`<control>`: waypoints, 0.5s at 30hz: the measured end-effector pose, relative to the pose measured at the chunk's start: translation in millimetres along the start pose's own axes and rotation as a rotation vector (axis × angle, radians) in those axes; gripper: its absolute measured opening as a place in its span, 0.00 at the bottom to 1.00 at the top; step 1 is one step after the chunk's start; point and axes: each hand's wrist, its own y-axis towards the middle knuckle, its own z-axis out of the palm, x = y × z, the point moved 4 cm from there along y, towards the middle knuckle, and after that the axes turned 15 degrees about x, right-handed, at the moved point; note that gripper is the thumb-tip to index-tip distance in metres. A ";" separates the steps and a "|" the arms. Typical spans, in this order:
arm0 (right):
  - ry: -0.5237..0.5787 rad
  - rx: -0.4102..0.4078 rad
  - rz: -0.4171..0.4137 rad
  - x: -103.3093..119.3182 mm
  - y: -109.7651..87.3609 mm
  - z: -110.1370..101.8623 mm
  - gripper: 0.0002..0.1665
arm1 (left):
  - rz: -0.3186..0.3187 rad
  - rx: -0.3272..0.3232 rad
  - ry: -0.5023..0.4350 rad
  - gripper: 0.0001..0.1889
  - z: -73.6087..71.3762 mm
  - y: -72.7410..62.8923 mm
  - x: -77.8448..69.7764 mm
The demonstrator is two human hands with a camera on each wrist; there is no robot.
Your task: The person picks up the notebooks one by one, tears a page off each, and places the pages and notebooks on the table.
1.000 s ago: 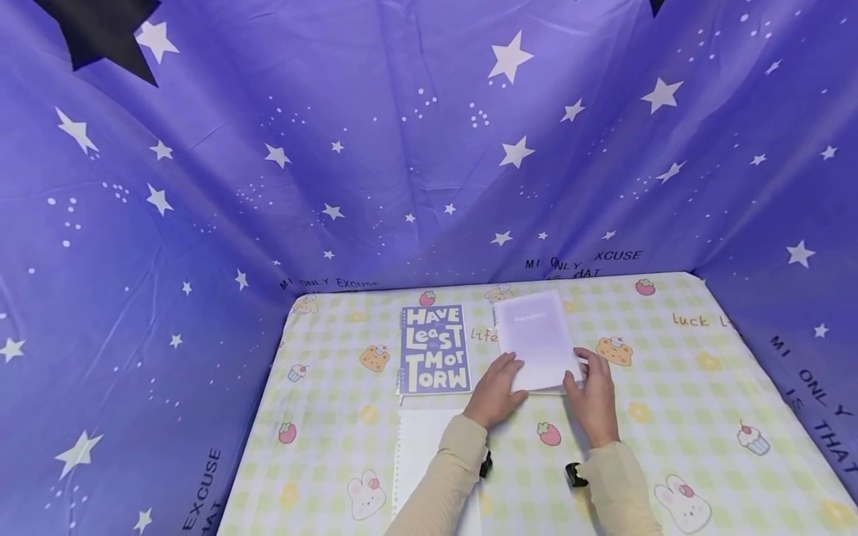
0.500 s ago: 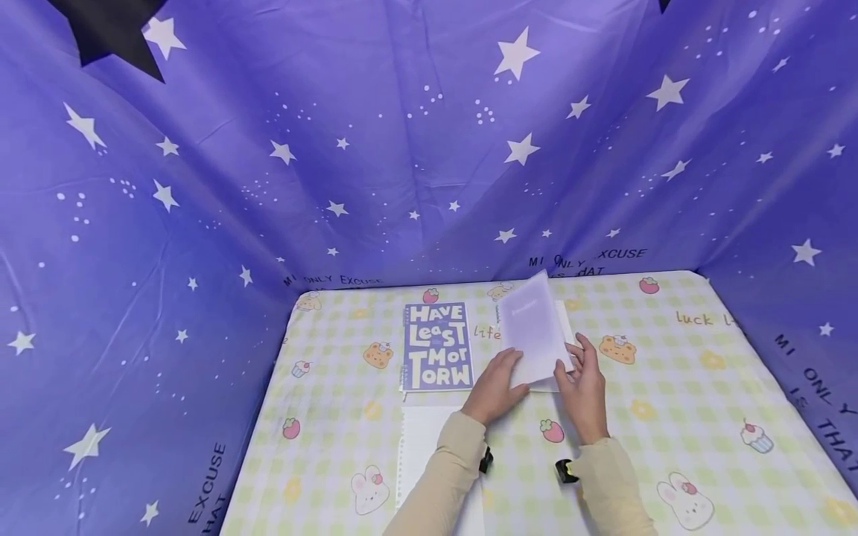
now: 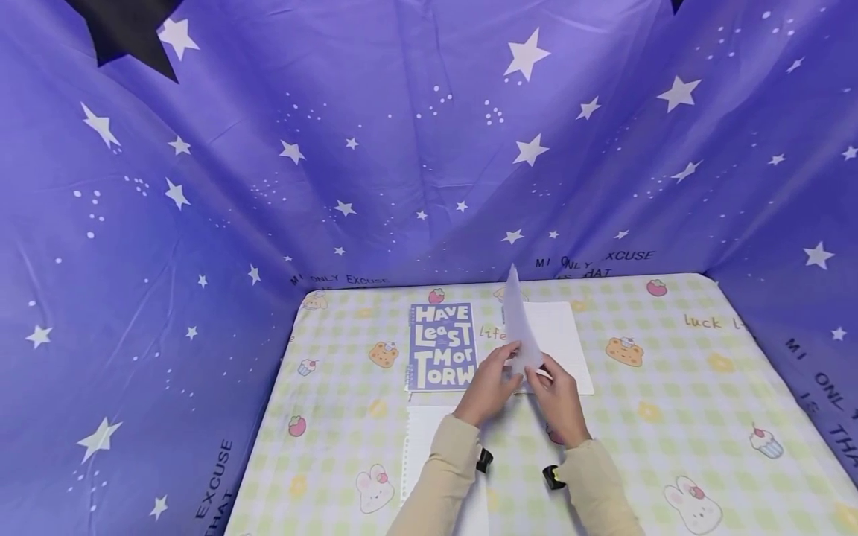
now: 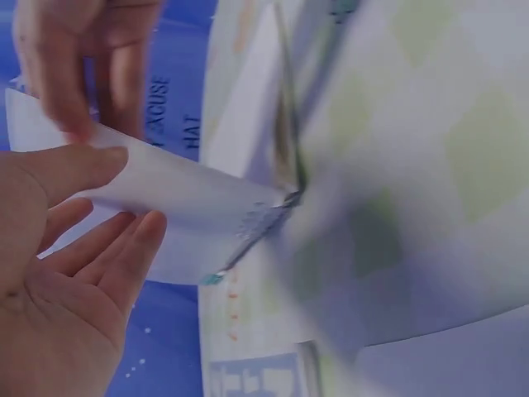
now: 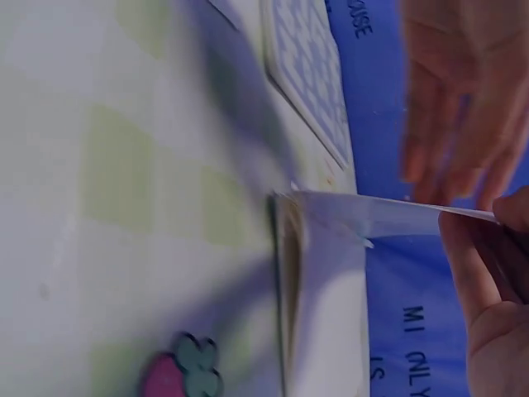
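A spiral notebook [image 3: 561, 339] lies on the table with its translucent purple cover [image 3: 520, 324] raised almost upright, baring a white page. My right hand [image 3: 561, 398] pinches the cover's free edge between thumb and fingers, as the right wrist view shows at the right hand [image 5: 500, 273]. On the cover's other side is my left hand [image 3: 491, 383]. Its fingers are spread and loosely straight against or close to the cover; in the left wrist view the left hand [image 4: 74, 265] faces the raised sheet [image 4: 178, 186]. Whether it bears on the cover is hard to tell.
Left of the open notebook lies a blue notebook [image 3: 441, 348] with large white lettering. A white sheet with a perforated edge [image 3: 422, 439] lies in front of it, partly under my left forearm. A starry blue curtain [image 3: 402, 149] stands behind the checkered tablecloth [image 3: 670, 402].
The purple cover has swung up from nearly flat to almost upright, turning leftward. My right hand has moved left with its edge, and the white page beneath has come into view.
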 end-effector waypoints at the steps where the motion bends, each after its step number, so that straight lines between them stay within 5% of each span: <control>1: 0.011 0.010 0.001 -1.5 0.2 2.7 0.20 | 0.018 -0.013 -0.031 0.30 -2.5 -0.8 -1.1; 9: 0.010 0.075 -0.023 -5.4 3.6 19.3 0.21 | 0.052 -0.139 -0.278 0.25 -25.9 -8.9 -9.4; 15: -0.022 0.128 -0.019 -2.4 3.2 27.5 0.21 | 0.035 -0.211 -0.329 0.22 -39.9 -14.2 -12.1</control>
